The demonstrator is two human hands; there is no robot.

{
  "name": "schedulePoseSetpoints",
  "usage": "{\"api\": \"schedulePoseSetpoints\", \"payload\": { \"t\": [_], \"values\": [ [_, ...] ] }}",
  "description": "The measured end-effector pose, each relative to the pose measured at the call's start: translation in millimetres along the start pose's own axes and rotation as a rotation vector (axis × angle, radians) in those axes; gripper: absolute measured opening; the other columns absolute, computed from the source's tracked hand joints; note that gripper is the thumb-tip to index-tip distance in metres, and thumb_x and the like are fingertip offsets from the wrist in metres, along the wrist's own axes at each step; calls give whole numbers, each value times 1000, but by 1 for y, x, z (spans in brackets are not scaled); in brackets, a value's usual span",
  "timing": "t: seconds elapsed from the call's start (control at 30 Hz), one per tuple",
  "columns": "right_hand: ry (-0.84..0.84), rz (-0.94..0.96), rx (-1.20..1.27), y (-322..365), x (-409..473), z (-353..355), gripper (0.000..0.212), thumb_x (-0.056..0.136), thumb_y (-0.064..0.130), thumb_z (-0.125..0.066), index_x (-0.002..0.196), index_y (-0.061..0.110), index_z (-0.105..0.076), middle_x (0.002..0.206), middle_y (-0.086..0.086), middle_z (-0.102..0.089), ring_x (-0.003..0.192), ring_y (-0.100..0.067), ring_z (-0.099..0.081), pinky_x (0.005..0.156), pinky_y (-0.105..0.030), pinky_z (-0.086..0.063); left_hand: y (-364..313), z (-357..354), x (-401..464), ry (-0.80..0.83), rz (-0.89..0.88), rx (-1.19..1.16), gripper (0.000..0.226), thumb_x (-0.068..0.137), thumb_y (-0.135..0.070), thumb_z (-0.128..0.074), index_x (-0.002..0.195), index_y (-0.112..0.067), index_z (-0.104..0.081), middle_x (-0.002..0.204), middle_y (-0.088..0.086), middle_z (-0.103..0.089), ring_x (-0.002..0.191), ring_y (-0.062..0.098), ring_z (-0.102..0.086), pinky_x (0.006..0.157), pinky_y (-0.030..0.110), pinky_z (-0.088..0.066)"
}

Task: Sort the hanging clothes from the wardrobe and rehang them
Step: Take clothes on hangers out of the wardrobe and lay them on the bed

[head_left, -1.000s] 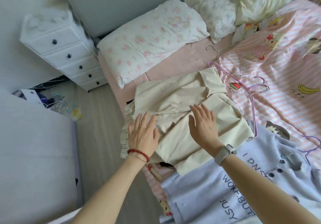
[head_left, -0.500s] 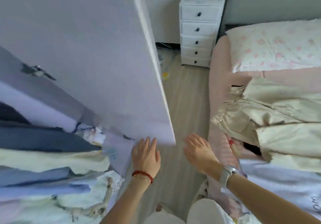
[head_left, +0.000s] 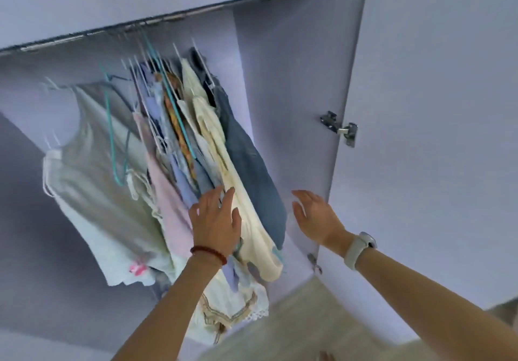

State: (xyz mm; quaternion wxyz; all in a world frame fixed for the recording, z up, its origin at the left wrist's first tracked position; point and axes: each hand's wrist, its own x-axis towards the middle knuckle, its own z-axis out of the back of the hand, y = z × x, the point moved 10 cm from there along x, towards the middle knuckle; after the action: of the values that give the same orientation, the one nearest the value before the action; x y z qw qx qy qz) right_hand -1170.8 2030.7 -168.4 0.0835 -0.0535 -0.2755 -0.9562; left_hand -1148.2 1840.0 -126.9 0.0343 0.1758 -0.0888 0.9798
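The lilac wardrobe (head_left: 294, 80) stands open, and one metal rail (head_left: 117, 31) runs across its top. From the rail hangs a single packed row of clothes (head_left: 196, 147) on hangers; the frame is blurred, so an exact count of garments is beyond me. At the far left a pale sleeveless top (head_left: 92, 192) hangs a little apart. Next come two teal hangers (head_left: 110, 125), then the tight bunch of pink, blue, patterned and cream pieces, and last a denim garment (head_left: 252, 170) at the right end. The left hand (head_left: 215, 220), a red bead bracelet (head_left: 208, 252) on its wrist, lies flat with fingers spread against the bunch, gripping nothing. The right hand (head_left: 315, 216), a pale watch (head_left: 360, 248) on its wrist, hovers open and empty just beside the denim. Two metal hinges (head_left: 339, 128) show along the open door (head_left: 434, 136).
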Motion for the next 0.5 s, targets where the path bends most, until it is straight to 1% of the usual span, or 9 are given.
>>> {"api": "schedulePoseSetpoints", "payload": {
  "t": [0.03, 0.1, 0.17, 0.27, 0.3, 0.33, 0.4, 0.43, 0.5],
  "values": [
    [-11, 25, 32, 17, 22, 3, 37, 96, 19, -38, 131, 9, -47, 132, -12, -52, 118, -31, -48, 100, -36, -36, 5, 17, 13, -73, -17, 17, 39, 80, -14, -64, 119, -11, -60, 126, 15, -57, 116, 34, -52, 87, 50, -41],
    [-35, 77, 112, 48, 65, 10, 34, 96, 18, -39, 125, 6, -52, 125, -16, -55, 114, -33, -51, 97, -36, -38, 11, 50, 38, -227, -59, 75, 34, 77, -14, -61, 111, -10, -65, 119, 15, -61, 112, 33, -56, 84, 50, -42],
    [-72, 125, 191, 76, 106, 19, 32, 96, 19, -38, 120, 6, -55, 120, -16, -57, 112, -32, -51, 93, -36, -40, 18, 73, 65, -313, -64, 104, 36, 78, -17, -54, 112, -12, -65, 122, 12, -59, 117, 33, -53, 90, 51, -39],
    [-133, 165, 288, 108, 159, 32, 34, 96, 22, -41, 123, 7, -53, 122, -13, -56, 112, -30, -51, 93, -34, -41, 29, 88, 107, -336, -38, 159, 40, 82, -22, -45, 117, -14, -62, 128, 10, -56, 123, 32, -48, 97, 56, -34],
    [-145, 180, 305, 117, 175, 33, 35, 96, 23, -42, 124, 6, -52, 123, -14, -56, 112, -30, -51, 93, -34, -41, 31, 89, 119, -333, -37, 180, 39, 83, -22, -47, 119, -14, -62, 129, 10, -56, 123, 34, -48, 97, 58, -34],
    [-144, 190, 302, 124, 189, 32, 36, 96, 25, -43, 125, 5, -51, 122, -14, -55, 112, -30, -51, 93, -35, -42, 33, 88, 131, -329, -40, 187, 38, 83, -21, -54, 120, -13, -61, 129, 11, -56, 123, 35, -48, 97, 59, -33],
    [-95, 194, 242, 132, 215, 23, 40, 95, 28, -44, 127, 5, -47, 123, -15, -52, 113, -31, -48, 91, -37, -43, 35, 79, 148, -298, -39, 201, 42, 82, -22, -62, 124, -15, -59, 131, 10, -55, 124, 36, -47, 98, 60, -32],
    [-58, 195, 198, 134, 226, 16, 40, 95, 28, -43, 127, 4, -45, 123, -16, -51, 113, -32, -48, 90, -38, -43, 36, 74, 153, -285, -39, 222, 42, 85, -25, -59, 126, -17, -58, 131, 8, -55, 125, 33, -46, 98, 59, -33],
    [-18, 196, 137, 132, 242, 8, 37, 96, 24, -41, 127, 3, -43, 123, -18, -49, 109, -34, -50, 86, -40, -45, 38, 66, 157, -275, -28, 247, 42, 89, -32, -43, 126, -18, -57, 130, 6, -56, 126, 28, -47, 99, 58, -35]
  ]
}}
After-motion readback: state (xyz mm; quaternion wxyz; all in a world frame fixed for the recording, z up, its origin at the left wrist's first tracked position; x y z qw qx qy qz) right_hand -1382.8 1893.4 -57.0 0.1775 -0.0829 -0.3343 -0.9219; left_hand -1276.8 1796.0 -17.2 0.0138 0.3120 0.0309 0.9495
